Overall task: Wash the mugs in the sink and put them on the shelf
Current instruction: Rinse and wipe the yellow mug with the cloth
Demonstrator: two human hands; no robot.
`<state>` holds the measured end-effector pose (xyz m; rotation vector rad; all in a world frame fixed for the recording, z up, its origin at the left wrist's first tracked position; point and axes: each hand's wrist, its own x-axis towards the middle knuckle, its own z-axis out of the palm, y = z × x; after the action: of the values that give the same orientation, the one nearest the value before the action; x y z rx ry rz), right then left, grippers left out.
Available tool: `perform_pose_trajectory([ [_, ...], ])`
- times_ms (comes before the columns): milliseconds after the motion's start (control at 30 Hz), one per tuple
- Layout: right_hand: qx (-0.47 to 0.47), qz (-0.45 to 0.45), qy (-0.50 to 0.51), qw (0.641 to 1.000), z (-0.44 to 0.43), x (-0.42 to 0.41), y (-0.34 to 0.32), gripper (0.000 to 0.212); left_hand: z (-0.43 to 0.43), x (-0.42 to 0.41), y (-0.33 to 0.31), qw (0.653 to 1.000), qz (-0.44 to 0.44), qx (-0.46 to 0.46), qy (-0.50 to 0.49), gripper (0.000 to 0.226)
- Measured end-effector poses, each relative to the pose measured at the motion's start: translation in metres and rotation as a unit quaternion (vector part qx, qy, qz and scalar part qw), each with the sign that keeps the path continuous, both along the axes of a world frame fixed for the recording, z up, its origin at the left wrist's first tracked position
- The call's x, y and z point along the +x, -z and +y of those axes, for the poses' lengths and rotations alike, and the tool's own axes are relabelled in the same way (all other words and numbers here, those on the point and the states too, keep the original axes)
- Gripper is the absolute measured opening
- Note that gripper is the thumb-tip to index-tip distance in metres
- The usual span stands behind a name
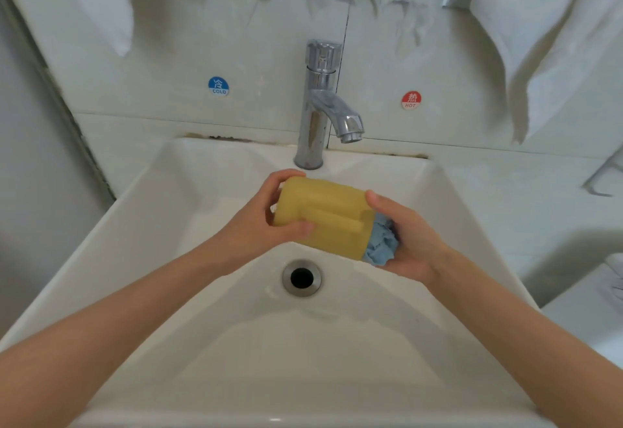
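A yellow mug (325, 213) lies on its side in the air above the white sink (141, 259), its handle facing up and its mouth turned to the right. My left hand (259, 225) grips the mug around its base end, thumb in front and fingers over the far side. My right hand (409, 240) holds a crumpled blue cloth (382, 245) pressed into the mug's mouth. Part of the cloth is hidden inside the mug.
A chrome faucet (322, 103) stands at the back of the sink, no water running. The drain (301, 277) lies just below the mug. Cold and hot stickers mark the tiled wall. White cloths hang above on both sides. A white surface sits at the right edge.
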<state>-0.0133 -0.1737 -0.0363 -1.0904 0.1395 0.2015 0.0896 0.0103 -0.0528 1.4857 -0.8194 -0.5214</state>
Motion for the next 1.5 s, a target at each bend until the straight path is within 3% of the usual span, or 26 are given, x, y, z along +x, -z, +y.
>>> perform_pose_trajectory([
  [67, -0.075, -0.001, 0.005, 0.997, 0.002, -0.001, -0.004, 0.056, 0.002, 0.004, 0.002, 0.998, -0.050, 0.024, 0.031, 0.073],
  [133, -0.218, -0.049, -0.005, 0.975, 0.004, -0.003, -0.006, 0.036, 0.006, 0.010, 0.004, 0.994, 0.017, 0.038, 0.097, 0.080],
  [233, -0.494, -0.160, -0.013, 0.855, 0.006, -0.005, -0.003, 0.016, 0.007, 0.013, 0.000, 0.940, 0.309, -0.013, 0.141, 0.070],
  [300, -0.596, -0.217, -0.029, 0.773, 0.007, -0.004, 0.006, 0.014, 0.005, 0.008, -0.003, 0.930, 0.347, 0.028, 0.114, 0.043],
  [367, -0.636, -0.250, -0.042, 0.729, 0.010, -0.003, 0.009, 0.023, 0.002, 0.003, -0.001, 0.935, 0.326, 0.113, 0.080, 0.056],
  [500, -0.616, -0.222, -0.048, 0.754, 0.016, -0.004, 0.004, 0.025, -0.003, -0.003, 0.001, 0.949, 0.302, 0.088, 0.016, 0.059],
  [633, -0.444, -0.119, -0.044, 0.887, 0.015, -0.005, -0.004, 0.041, -0.005, -0.004, 0.002, 0.966, 0.253, 0.045, -0.004, 0.065],
  [700, -0.376, -0.089, -0.065, 0.920, 0.014, -0.005, -0.007, 0.044, -0.004, -0.004, 0.003, 0.974, 0.223, 0.031, -0.005, 0.057],
  [800, -0.252, -0.010, -0.028, 0.967, 0.009, -0.002, -0.005, 0.051, -0.002, -0.005, 0.002, 0.994, 0.104, 0.018, -0.008, 0.055],
  [900, -0.132, 0.039, -0.020, 0.990, 0.006, -0.002, -0.003, 0.066, -0.001, -0.003, 0.003, 0.999, -0.043, 0.017, 0.013, 0.069],
  [967, -0.082, 0.049, -0.005, 0.995, 0.007, 0.000, 0.000, 0.049, -0.001, -0.003, 0.006, 0.993, -0.112, 0.035, 0.026, 0.076],
  [1100, -0.183, 0.012, 0.018, 0.983, 0.011, -0.002, -0.003, 0.044, -0.002, -0.005, 0.010, 0.986, -0.149, 0.065, 0.031, 0.084],
  [1167, -0.272, -0.058, 0.029, 0.960, 0.012, -0.006, -0.008, 0.044, -0.002, -0.004, 0.010, 0.995, -0.055, 0.078, 0.044, 0.096],
  [1200, -0.328, -0.091, 0.040, 0.939, 0.013, -0.008, -0.011, 0.043, -0.001, -0.003, 0.008, 0.995, 0.043, 0.074, 0.057, 0.098],
  [1267, -0.448, -0.138, 0.053, 0.882, 0.017, -0.010, -0.013, 0.038, -0.001, -0.001, 0.003, 0.963, 0.248, 0.060, 0.084, 0.080],
  [1300, -0.513, -0.158, 0.047, 0.842, 0.019, -0.010, -0.012, 0.034, 0.000, -0.001, 0.001, 0.949, 0.296, 0.061, 0.090, 0.070],
  [1367, -0.619, -0.187, 0.017, 0.763, 0.022, -0.010, -0.010, 0.025, -0.001, -0.001, 0.001, 0.943, 0.317, 0.063, 0.081, 0.061],
  [1400, -0.641, -0.193, 0.008, 0.743, 0.023, -0.010, -0.009, 0.025, -0.002, -0.002, 0.001, 0.943, 0.318, 0.059, 0.074, 0.057],
  [1500, -0.634, -0.201, 0.011, 0.747, 0.025, -0.010, -0.010, 0.028, -0.006, -0.005, 0.002, 0.948, 0.313, 0.035, 0.048, 0.048],
])
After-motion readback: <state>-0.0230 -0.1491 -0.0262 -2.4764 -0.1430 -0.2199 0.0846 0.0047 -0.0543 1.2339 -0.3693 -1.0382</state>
